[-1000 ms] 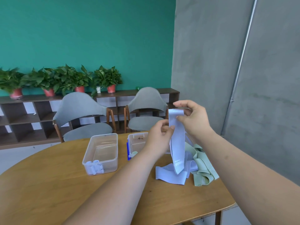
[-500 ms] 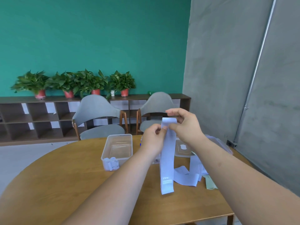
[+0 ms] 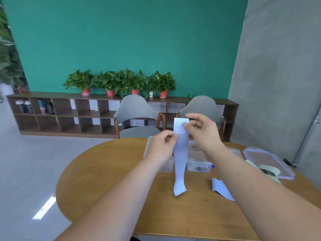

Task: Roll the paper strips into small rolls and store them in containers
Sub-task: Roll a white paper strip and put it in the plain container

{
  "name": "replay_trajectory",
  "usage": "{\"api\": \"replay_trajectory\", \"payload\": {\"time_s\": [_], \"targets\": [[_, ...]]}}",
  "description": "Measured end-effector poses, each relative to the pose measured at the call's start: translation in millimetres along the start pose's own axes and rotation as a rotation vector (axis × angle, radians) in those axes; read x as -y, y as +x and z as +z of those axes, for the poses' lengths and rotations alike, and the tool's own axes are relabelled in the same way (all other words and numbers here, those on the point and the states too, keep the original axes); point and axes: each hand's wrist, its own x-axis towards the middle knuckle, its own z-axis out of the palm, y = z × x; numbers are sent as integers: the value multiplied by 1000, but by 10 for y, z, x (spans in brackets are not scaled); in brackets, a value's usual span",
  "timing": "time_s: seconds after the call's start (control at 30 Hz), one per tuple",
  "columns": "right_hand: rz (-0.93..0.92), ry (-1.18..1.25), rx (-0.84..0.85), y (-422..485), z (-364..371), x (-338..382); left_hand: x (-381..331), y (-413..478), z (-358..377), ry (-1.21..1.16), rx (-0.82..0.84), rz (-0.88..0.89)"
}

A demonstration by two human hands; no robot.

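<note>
A long pale blue paper strip (image 3: 180, 159) hangs above the wooden table (image 3: 111, 180), its lower end just over the tabletop. My right hand (image 3: 201, 134) pinches its top right edge. My left hand (image 3: 162, 145) pinches its left edge a little lower. Behind my hands stand two clear plastic containers: the left one (image 3: 147, 148) is mostly hidden by my left hand, and the right one (image 3: 199, 164) holds a pale green roll. Another blue strip (image 3: 222, 188) lies on the table by my right forearm.
A clear lid (image 3: 271, 162) lies at the table's right with pale green strips (image 3: 267, 169) on it. Two grey chairs (image 3: 137, 119) stand behind the table. A low shelf with potted plants (image 3: 121, 82) lines the green wall.
The view has swung right and up, so the table sits lower and further right. Both hands have kept hold of the blue strip, now lifted clear of the pile.
</note>
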Motion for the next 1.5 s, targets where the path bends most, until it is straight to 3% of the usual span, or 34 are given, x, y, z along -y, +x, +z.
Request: {"api": "replay_trajectory", "payload": {"time_s": [0.33,0.63,0.8,0.93,1.1,1.3,1.5], "targets": [[-5,-39,205,-40,878,-77,165,-9,-799,-115,-139,-115],[211,107,189,-116,1626,-256,505,24,-1261,-399,-269,-367],[367,-109,430,-342,2082,-881,1129,-68,-1447,-187,-315,-607],[370,-184,526,-483,2307,-1251,1454,-81,-1594,-98,-267,-654],[253,-172,484,-326,2438,-1428,1572,44,-1694,-106,-282,-507],[201,-454,616,-457,2487,-1670,1903,-10,-1748,518,-274,-507],[22,-610,445,-771,2481,-1856,2086,-310,-1623,735,-227,-240]]}}
